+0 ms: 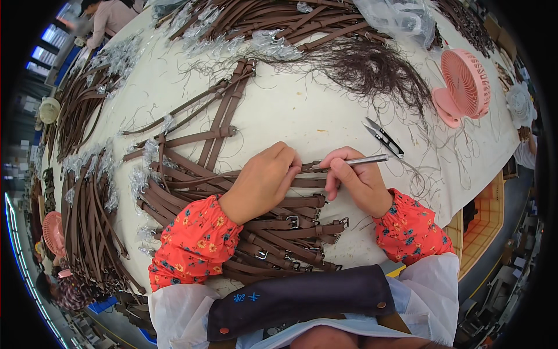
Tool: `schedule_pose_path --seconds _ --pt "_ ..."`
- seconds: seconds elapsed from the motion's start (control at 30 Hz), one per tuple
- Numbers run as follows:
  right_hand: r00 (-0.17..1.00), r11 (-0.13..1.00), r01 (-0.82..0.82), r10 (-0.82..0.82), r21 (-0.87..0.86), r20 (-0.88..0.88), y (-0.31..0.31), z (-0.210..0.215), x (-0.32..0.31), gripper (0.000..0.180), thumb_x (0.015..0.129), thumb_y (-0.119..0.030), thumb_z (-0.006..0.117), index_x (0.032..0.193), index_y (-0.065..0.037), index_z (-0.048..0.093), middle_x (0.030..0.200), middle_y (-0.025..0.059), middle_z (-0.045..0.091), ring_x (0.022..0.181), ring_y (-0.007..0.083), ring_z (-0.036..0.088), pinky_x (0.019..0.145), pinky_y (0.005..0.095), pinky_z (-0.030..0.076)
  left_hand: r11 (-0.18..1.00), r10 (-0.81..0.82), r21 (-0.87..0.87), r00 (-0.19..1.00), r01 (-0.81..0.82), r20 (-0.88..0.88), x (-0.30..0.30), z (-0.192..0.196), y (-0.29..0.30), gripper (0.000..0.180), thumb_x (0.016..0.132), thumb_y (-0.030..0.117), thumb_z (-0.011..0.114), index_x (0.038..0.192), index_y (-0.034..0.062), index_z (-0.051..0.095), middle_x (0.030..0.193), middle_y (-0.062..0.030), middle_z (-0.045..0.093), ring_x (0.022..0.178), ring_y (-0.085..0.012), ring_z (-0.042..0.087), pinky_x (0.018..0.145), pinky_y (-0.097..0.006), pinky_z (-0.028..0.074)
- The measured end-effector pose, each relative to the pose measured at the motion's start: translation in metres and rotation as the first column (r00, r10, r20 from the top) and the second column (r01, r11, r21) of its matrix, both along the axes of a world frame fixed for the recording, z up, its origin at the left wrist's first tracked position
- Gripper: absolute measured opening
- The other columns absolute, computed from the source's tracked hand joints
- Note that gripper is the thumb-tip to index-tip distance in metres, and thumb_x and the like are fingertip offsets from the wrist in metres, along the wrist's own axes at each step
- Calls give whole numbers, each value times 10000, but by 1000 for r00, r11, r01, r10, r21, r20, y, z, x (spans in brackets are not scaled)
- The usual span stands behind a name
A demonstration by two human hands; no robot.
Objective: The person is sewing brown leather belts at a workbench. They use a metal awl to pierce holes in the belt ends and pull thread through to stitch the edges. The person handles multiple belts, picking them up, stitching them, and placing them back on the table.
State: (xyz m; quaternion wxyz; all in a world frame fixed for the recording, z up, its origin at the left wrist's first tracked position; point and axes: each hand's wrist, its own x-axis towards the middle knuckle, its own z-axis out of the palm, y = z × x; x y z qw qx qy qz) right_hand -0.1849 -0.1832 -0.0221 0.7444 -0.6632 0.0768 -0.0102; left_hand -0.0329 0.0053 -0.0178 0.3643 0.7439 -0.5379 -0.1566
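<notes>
Buckled brown straps (pixel 290 235) lie heaped nearest the body, on the white table (pixel 279 125). Above them the left hand (pixel 264 180) pinches one brown strap (pixel 309 167), whose end sits between both hands; the right hand (pixel 357 181) clamps a slim silver tool (pixel 372 159) between thumb and fingers. Beyond lie black-handled snips (pixel 385 139), then a pink fan (pixel 465 87), tangled dark threads (pixel 375 70) and more straps (pixel 261 23)

That white table (pixel 285 110) holds black snips (pixel 390 143), with a pink fan (pixel 465 84) to their right, tangled threads (pixel 372 72) beyond and brown straps (pixel 186 174) left.
</notes>
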Motion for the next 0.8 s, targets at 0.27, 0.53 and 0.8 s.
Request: schedule_pose_path --seconds 0.27,0.53,0.8 --pt "1000 999 25 -25 21 1 0 0 1 297 1108 -281 466 1145 -12 588 762 66 652 642 120 626 644 261 506 996 -63 60 998 65 -28 6 7 1 135 879 10 689 971 1 591 954 -150 575 830 -334 625 734 -407 513" --pt "1000 1000 4 -4 28 -5 -1 -1 0 262 1103 -224 477 1138 4 601 766 51 640 639 101 613 597 243 512 991 -126 76 969 112 212 2 4 -4 134 858 13 652 938 -17 549 905 -163 572 836 -352 609 724 -430 504" --pt "1000 1000 -14 14 2 -10 -2 1 0 289 1107 -262 459 1141 -10 596 760 63 647 637 112 607 632 258 503 997 -80 16 990 79 115 3 1 -5 152 848 10 660 934 -7 536 851 -159 603 749 -359 614 678 -431 503"
